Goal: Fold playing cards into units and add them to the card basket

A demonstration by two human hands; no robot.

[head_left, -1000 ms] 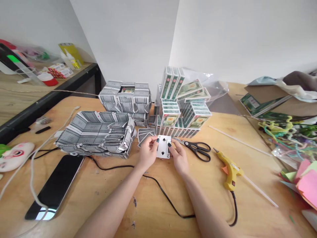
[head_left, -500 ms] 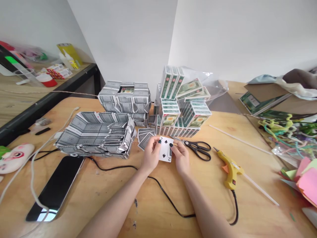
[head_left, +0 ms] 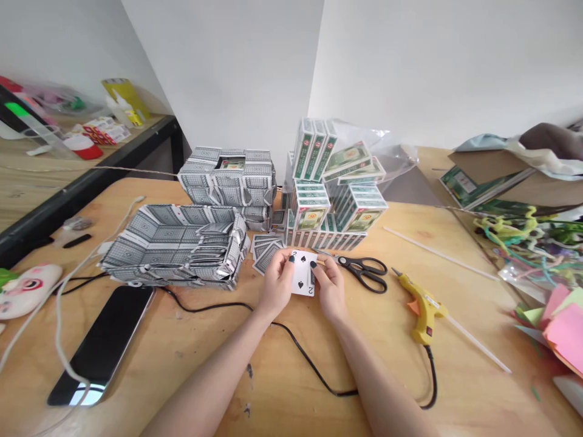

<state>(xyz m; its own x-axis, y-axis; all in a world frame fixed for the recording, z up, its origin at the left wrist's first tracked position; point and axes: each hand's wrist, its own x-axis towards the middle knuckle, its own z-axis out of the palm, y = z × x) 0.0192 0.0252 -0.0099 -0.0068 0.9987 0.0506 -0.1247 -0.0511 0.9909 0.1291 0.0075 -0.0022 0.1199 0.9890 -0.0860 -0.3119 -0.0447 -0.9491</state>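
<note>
Between my hands is a playing card (head_left: 301, 274), the two of spades, face toward me above the table. My left hand (head_left: 277, 280) pinches its left edge, thumb on the face. My right hand (head_left: 330, 283) grips the right edge, where a narrow strip of the card looks folded over beneath the thumb. Just behind my left hand lie loose face-down cards (head_left: 266, 254). Black-handled scissors (head_left: 364, 272) rest to the right of my right hand, blades partly hidden behind it. An open tray built from folded cards (head_left: 173, 240) stands to the left.
Boxed card decks (head_left: 314, 209) are stacked behind my hands, beside a block of folded cards (head_left: 228, 179). A yellow glue gun (head_left: 423, 306) lies at right, its black cord (head_left: 300, 349) crossing the table. A phone (head_left: 102, 346) lies front left. Pipe cleaners (head_left: 523, 237) are heaped far right.
Both hands keep the same hold on the card, with almost no movement. The whole view has shifted very slightly.
</note>
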